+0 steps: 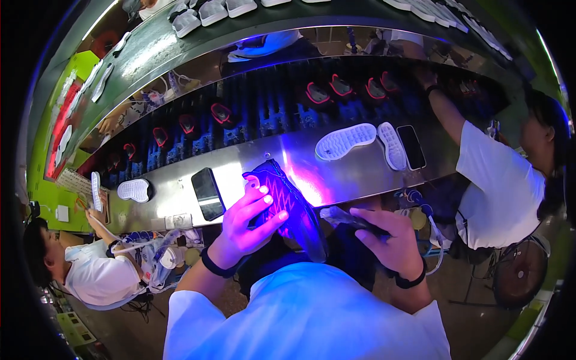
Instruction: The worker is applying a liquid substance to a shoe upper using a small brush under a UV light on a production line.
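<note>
My left hand [243, 225] is closed on a dark shoe upper [307, 228] with a pink zigzag pattern on its side. The upper hangs over the near edge of the metal bench, lit by blue and violet light. In my right hand [393, 240] is a dark-handled brush [354, 221], gripped between thumb and fingers. Its greyish tip points left, close beside the upper; whether it touches cannot be made out. Behind the upper, a white shoe sole [345, 142] lies on the bench, with a second sole [392, 146] to its right.
A black phone [207, 193] lies left of the upper, another phone [411, 147] at right. Beyond the bench runs a dark conveyor [264, 111] bearing several red-edged shoe parts. Co-workers sit on the left [99, 273] and right [501, 180]. A small sole [134, 190] lies at left.
</note>
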`<action>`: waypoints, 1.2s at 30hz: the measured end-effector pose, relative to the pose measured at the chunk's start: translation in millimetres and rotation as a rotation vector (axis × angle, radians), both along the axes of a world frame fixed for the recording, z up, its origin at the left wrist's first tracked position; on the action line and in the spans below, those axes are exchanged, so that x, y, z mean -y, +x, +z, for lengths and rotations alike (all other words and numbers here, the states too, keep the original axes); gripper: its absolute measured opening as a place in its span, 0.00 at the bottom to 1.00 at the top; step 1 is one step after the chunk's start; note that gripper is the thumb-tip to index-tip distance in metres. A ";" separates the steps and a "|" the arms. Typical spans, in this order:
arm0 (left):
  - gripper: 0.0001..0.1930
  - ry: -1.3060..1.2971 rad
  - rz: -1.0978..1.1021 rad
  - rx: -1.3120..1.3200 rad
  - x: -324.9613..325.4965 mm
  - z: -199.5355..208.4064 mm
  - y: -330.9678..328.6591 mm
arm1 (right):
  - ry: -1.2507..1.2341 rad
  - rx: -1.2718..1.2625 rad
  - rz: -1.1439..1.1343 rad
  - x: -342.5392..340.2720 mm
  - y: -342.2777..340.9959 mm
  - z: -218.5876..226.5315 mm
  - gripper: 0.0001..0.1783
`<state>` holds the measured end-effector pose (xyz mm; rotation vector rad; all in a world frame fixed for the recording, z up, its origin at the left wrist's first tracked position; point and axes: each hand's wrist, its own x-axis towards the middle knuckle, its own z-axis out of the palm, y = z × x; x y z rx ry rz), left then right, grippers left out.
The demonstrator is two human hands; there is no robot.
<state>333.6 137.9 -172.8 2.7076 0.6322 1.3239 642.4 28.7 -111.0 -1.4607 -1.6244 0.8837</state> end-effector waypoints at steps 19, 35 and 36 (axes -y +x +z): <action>0.33 -0.006 -0.026 -0.129 -21.5 -17.3 5.9 | -0.170 -0.075 0.023 -13.4 13.2 -46.8 0.26; 0.29 -0.648 0.848 -0.559 -357.1 -153.9 42.9 | -0.360 -0.405 -0.353 -7.1 53.0 -142.3 0.29; 0.28 -0.629 0.848 -0.534 -367.8 -168.8 40.8 | -0.316 -0.333 -0.359 -5.3 55.3 -149.4 0.29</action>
